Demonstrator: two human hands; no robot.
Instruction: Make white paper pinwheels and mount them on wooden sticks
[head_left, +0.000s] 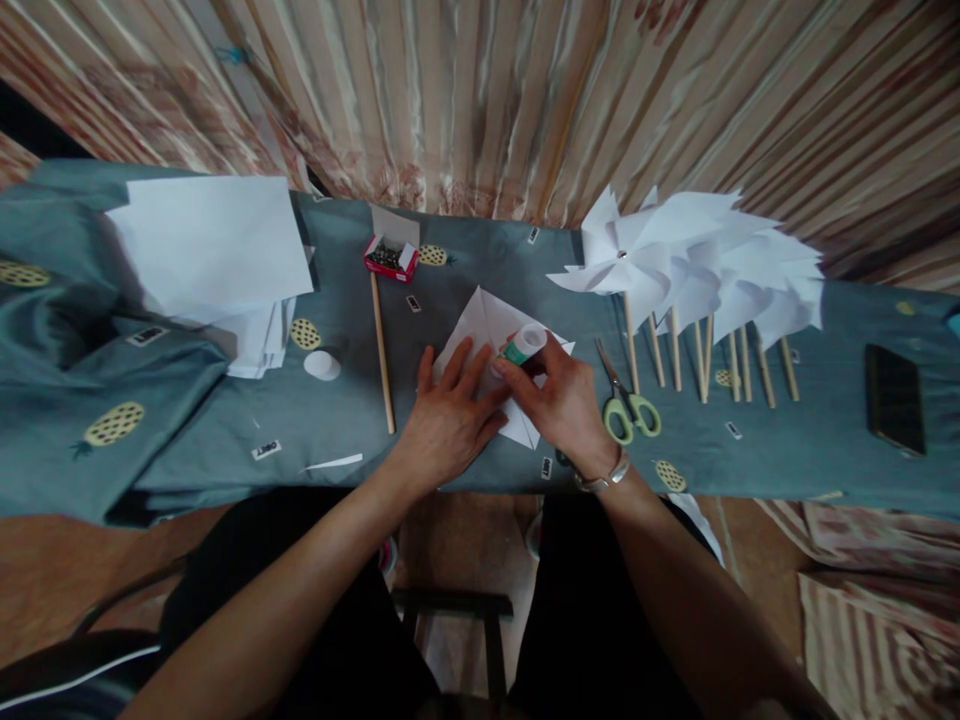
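Note:
A white square of paper [480,312] with crease lines lies on the cloth in front of me, partly covered by my hands. My left hand [450,425] rests on it with the fingers spread. In my right hand [559,390] is a glue stick [523,343] with a green label, tilted so its lower end is at the paper near the left fingertips. The exact contact point is hidden by the fingers. Left of the paper lies a wooden stick [382,355], and the glue stick's white cap [322,365] stands farther left.
Green-handled scissors [630,412] lie right of my right hand. Several paper pinwheels [675,250] on sticks overlap at the back right, with a phone [895,398] beyond. A red box of pins [391,257] and stacked white paper [217,240] are at the back left. A paper strip [334,462] lies near the front edge.

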